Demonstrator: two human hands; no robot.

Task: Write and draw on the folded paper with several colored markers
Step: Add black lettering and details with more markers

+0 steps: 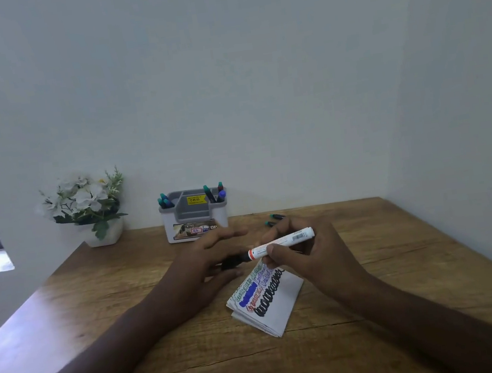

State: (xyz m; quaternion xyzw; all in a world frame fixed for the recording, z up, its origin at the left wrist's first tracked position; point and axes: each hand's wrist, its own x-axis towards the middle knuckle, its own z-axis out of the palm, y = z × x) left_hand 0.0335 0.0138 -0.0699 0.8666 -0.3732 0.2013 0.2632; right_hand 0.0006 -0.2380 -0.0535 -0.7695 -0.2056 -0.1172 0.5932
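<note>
White marker (pixel 279 243) with an orange band, pinched in the curled fingers of the right hand (pixel 306 256), just above the folded paper (pixel 268 301). Lay almost flat, dark tip to the left, back end up to the right. Left hand (pixel 207 262) beside that tip, fingers spread and blurred; cannot tell if touching it. Paper on the wooden table (pixel 377 309), covered in green, blue, red and black squiggles.

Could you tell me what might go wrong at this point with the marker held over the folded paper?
The left hand is blurred at the dark cap end of the marker, which the right hand grips; a slip could ink its fingers. Nothing pins the folded paper, so it may slide on the table.
</note>
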